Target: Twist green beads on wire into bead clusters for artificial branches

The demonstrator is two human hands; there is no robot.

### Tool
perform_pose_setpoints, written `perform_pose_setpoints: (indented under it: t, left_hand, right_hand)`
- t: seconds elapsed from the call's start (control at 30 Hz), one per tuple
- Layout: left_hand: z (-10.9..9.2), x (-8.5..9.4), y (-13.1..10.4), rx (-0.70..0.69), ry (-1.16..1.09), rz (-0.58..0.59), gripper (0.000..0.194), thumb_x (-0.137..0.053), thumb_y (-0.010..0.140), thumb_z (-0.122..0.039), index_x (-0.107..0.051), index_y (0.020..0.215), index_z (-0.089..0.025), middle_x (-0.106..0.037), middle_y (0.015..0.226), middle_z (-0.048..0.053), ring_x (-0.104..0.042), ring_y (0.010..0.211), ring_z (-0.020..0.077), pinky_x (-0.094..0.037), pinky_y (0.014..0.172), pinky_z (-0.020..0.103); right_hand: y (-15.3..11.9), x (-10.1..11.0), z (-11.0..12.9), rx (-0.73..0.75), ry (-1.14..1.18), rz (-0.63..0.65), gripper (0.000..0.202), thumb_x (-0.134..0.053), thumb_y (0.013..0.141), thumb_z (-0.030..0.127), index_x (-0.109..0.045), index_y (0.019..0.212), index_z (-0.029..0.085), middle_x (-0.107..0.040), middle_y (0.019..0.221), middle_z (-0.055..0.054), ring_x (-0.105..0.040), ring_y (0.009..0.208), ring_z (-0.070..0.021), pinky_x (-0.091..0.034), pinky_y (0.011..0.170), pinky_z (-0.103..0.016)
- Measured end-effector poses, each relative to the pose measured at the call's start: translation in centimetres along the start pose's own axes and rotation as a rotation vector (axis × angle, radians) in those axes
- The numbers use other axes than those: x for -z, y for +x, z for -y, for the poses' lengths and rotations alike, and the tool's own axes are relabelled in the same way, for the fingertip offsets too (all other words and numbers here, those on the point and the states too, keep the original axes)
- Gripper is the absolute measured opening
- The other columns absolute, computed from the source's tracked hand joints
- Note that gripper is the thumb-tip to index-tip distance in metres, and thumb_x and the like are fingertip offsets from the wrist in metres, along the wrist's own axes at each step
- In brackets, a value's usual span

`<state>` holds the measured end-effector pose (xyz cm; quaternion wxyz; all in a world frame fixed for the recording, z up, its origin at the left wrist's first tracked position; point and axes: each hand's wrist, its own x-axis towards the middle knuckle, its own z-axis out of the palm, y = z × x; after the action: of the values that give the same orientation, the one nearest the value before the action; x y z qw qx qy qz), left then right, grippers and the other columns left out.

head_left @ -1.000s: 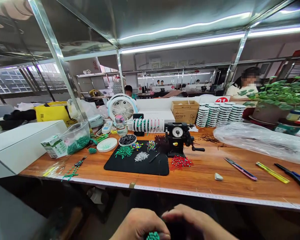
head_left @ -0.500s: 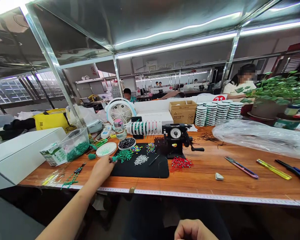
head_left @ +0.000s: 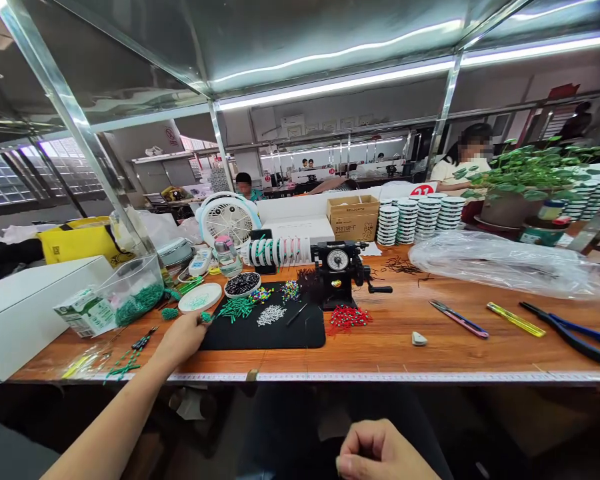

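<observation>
My left hand [head_left: 183, 340] rests at the left edge of a black mat [head_left: 265, 337], its fingertips closed around a small green clump [head_left: 206, 317]. Just beyond it on the mat lie short green pieces [head_left: 237, 307], with clear beads [head_left: 271, 315] and multicoloured beads [head_left: 291, 290] to their right. Behind the fingers is a white dish [head_left: 200, 297] with small green bits, beside a bowl of black beads [head_left: 243, 285]. Below the table edge, over my lap, my right hand [head_left: 383, 450] is curled with thumb and fingers together. Whatever it may hold is hidden.
A black hand-cranked winder [head_left: 336, 280] carrying ringed spools stands behind the mat. Red beaded strands [head_left: 349, 318] lie beside it. To the right are a craft knife [head_left: 459, 319], a yellow tool [head_left: 516, 319] and pliers [head_left: 570, 330]. A plastic tub [head_left: 139, 293] stands left.
The view has turned to the right, so the table's things sit further left. My left hand stays by the mat's edge with the green clump. My right hand appears slightly higher.
</observation>
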<state>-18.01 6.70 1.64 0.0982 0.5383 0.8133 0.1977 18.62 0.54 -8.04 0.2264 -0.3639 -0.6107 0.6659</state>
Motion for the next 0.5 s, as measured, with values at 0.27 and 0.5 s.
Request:
perform_pose_setpoints:
  t: [0.27, 0.5]
  left_hand:
    - [-8.0, -8.0, -15.1, 0.009, -0.912, 0.575, 0.037, -0.056, 0.074, -0.056, -0.048, 0.074, -0.02, -0.023, 0.042, -0.012, -0.018, 0.036, 0.005, -0.012, 0.036, 0.019]
    - [-9.2, -11.0, -16.9, 0.172, -1.239, 0.748, 0.042, -0.072, 0.061, -0.054, -0.056, 0.073, -0.017, -0.026, 0.037, -0.013, -0.013, 0.032, 0.0014, -0.011, 0.031, 0.015]
  right_hand:
    - [0.1, -0.9, 2.4, 0.149, 0.125, -0.272, 0.024, -0.069, 0.069, 0.036, -0.069, 0.066, 0.012, -0.055, 0.057, 0.0, -0.043, 0.057, -0.0102, -0.033, 0.056, -0.023]
    - [-0.6, -1.8, 2.7, 0.382, -0.033, -0.42, 0.019, -0.062, 0.076, 0.025, -0.067, 0.063, 0.013, -0.056, 0.057, -0.001, -0.049, 0.053, -0.0106, -0.038, 0.055, -0.023]
